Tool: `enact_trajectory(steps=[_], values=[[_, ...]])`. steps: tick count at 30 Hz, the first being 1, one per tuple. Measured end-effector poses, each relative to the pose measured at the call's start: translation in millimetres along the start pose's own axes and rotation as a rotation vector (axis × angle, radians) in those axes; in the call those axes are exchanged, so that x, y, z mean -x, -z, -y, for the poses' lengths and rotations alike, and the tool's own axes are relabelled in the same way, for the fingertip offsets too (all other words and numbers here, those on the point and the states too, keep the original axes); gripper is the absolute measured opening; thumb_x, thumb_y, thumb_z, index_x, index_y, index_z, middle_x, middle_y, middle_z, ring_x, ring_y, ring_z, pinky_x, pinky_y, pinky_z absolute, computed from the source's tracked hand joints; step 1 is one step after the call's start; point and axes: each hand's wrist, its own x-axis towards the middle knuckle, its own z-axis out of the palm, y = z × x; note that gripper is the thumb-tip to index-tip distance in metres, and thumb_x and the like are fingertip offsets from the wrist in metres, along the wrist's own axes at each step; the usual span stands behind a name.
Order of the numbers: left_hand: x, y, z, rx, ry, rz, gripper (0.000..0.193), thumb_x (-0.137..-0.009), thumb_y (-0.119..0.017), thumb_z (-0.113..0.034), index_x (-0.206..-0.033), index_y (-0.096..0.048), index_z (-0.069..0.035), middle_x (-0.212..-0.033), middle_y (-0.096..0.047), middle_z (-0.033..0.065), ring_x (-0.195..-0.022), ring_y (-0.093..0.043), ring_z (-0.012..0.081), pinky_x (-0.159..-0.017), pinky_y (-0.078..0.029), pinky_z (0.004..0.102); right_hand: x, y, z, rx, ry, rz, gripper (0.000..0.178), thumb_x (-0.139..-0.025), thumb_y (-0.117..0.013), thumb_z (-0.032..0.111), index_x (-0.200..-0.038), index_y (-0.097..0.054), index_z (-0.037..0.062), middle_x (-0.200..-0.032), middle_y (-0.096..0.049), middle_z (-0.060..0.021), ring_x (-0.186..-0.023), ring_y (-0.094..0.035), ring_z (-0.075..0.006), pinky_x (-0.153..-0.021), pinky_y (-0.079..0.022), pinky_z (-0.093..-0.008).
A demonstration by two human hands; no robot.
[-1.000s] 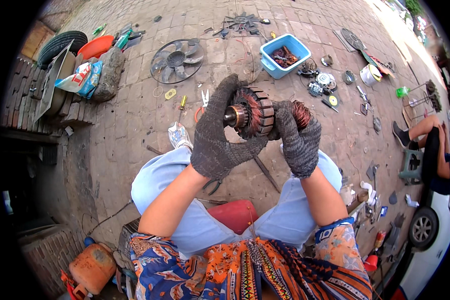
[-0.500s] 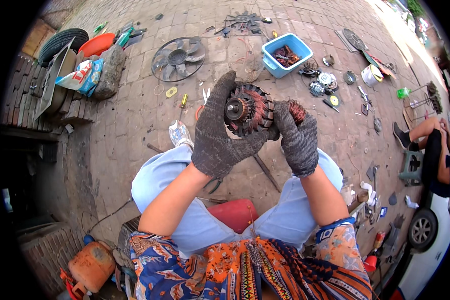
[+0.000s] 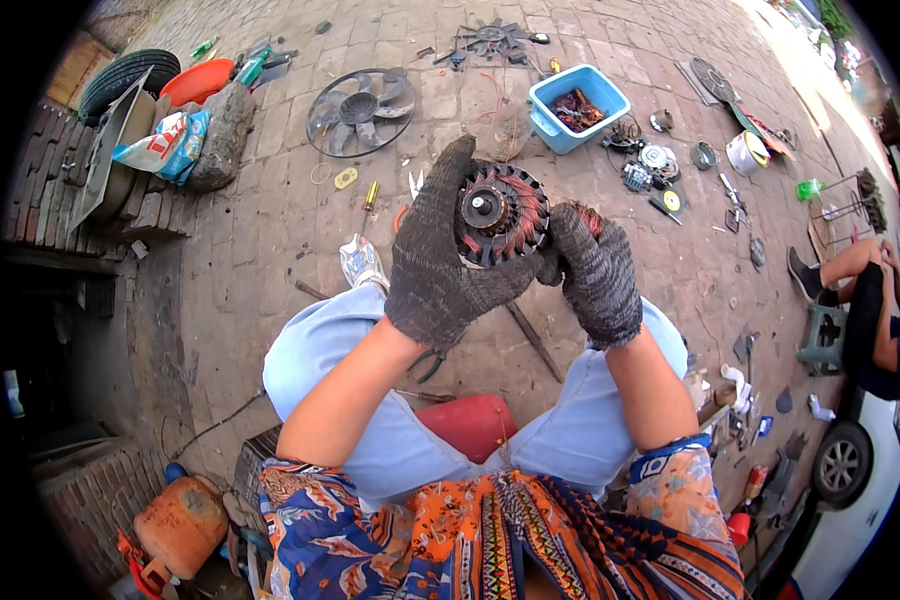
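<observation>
A round motor armature (image 3: pixel 505 212) with copper windings, a black slotted rim and a pale shaft end is gripped in my left hand (image 3: pixel 446 265). That hand wears a dark grey knitted glove, its fingers along the left side and its thumb across the bottom. My right hand (image 3: pixel 600 275), gloved the same way, is closed around a bundle of reddish copper wire (image 3: pixel 591 220), most of it hidden by the fingers. Its fingertips meet the left thumb at the armature's lower right edge.
Ahead stands a blue tub (image 3: pixel 582 105) holding scrap copper. A fan wheel (image 3: pixel 360 112), a yellow screwdriver (image 3: pixel 371 195) and metal parts (image 3: pixel 652 165) lie on the brick paving. A metal bar (image 3: pixel 533 340) lies between my knees. At right, another person sits on a stool (image 3: pixel 822 338).
The armature has turned in my left hand so its shaft end faces me more directly. My right hand has tilted, and less of the wire bundle shows.
</observation>
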Motion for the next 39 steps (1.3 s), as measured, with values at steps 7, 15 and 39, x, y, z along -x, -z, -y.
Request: enact_trajectory(steps=[7,15,39], values=[[-1,-2,2,-0.041,0.082,0.034,0.094,-0.059,-0.082,-0.024,-0.128,-0.029,0.012,-0.114,-0.053,0.0190,-0.105,-0.055,0.0235,-0.088,-0.046,0.0334,-5,-1,-1,0.060,-0.145,0.004,0.034,-0.082,-0.058,0.035,-0.081,-0.063,0.0015,-0.059,-0.056,-0.0027,-0.051,-0.050,-0.0089,-0.047,-0.038,-0.0223],[-1,-2,1,0.061,0.061,0.075,0.093,-0.060,-0.082,-0.018,-0.131,-0.028,0.008,-0.112,-0.054,0.0163,-0.104,-0.055,0.0223,-0.088,-0.046,0.0333,-10,6,-18,-0.108,-0.054,0.095,0.025,-0.083,-0.062,0.027,-0.084,-0.064,0.0016,-0.065,-0.057,-0.0019,-0.051,-0.049,-0.0068,-0.046,-0.038,-0.0206],[-4,12,3,-0.054,-0.071,0.135,0.099,-0.057,-0.084,-0.029,-0.132,-0.030,0.004,-0.126,-0.045,0.0199,-0.116,-0.047,0.0288,-0.097,-0.038,0.0382,-11,8,-22,-0.506,-0.258,0.142,0.021,-0.083,-0.060,0.027,-0.085,-0.056,0.0065,-0.066,-0.053,-0.0018,-0.051,-0.042,-0.0088,-0.046,-0.032,-0.0210]])
